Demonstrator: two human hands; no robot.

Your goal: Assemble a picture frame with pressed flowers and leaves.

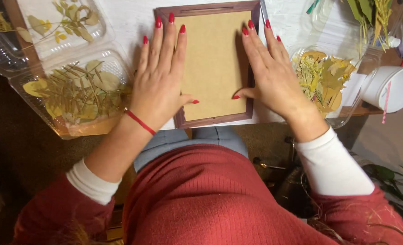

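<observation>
A dark brown picture frame (210,9) lies face down on the white table (129,18), its tan backing board (213,59) showing. My left hand (158,77) rests flat on the frame's left side, fingers spread, thumb on the board. My right hand (271,72) lies flat on the right side, thumb pressed on the board near the lower right corner. Neither hand grips anything.
Clear plastic trays of dried leaves sit at the left (77,93) and upper left (65,22). Another container of yellow dried leaves (324,77) is at the right, beside a white cup (392,88). The table's near edge runs just below the frame.
</observation>
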